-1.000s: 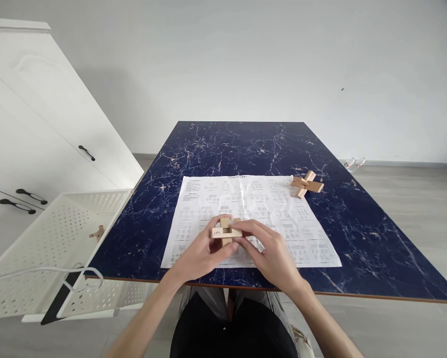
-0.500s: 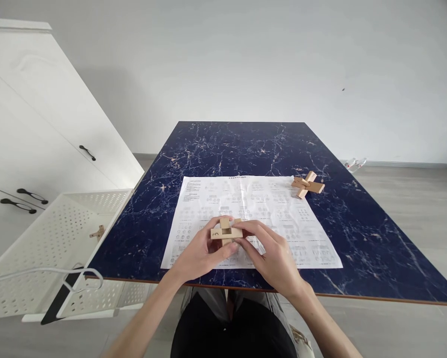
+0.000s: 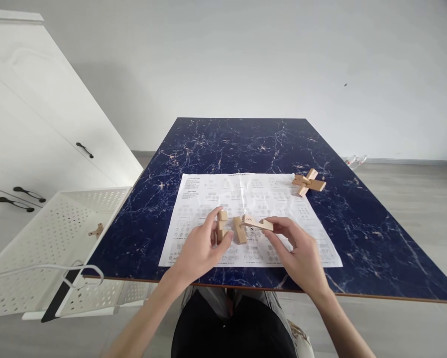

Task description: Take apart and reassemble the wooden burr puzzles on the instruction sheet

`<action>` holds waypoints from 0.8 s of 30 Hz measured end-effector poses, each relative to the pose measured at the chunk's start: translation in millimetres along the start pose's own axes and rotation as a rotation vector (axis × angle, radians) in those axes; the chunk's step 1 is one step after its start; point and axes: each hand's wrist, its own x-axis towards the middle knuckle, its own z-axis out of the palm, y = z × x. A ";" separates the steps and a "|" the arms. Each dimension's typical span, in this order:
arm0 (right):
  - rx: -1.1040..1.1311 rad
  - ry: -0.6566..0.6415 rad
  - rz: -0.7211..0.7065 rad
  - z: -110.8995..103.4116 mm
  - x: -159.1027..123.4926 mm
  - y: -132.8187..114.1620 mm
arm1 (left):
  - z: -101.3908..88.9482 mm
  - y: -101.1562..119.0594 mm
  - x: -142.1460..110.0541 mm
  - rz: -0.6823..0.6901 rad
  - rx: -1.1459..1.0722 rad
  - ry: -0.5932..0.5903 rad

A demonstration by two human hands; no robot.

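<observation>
My left hand is closed on a notched wooden puzzle piece, held upright between thumb and fingers. My right hand pinches the end of another notched wooden puzzle piece, marked with a dark figure like a 3. Between the hands a third wooden piece lies slanted on the printed instruction sheet; the far end of the right-hand piece overlaps its top edge in view. Whether those two touch, I cannot tell.
A cross-shaped wooden puzzle sits at the sheet's upper right corner on the blue marbled table. To the left, a white perforated basket holds a small wooden piece. A white cable runs near the table's left front corner.
The wooden pieces held together between both hands have come apart. My right hand has moved right with the marked piece, my left keeps one, and a third now lies on the sheet.
</observation>
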 end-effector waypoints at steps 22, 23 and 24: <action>-0.040 0.082 0.097 -5.2 -5.9 9.4 | -13.7 12.5 50.0 0.591 0.572 -0.173; -0.037 0.098 0.102 -5.3 -5.9 9.7 | -11.9 12.9 49.7 0.568 0.510 -0.157; -0.032 0.115 0.108 -5.4 -6.0 10.1 | -10.2 13.9 48.3 0.527 0.434 -0.135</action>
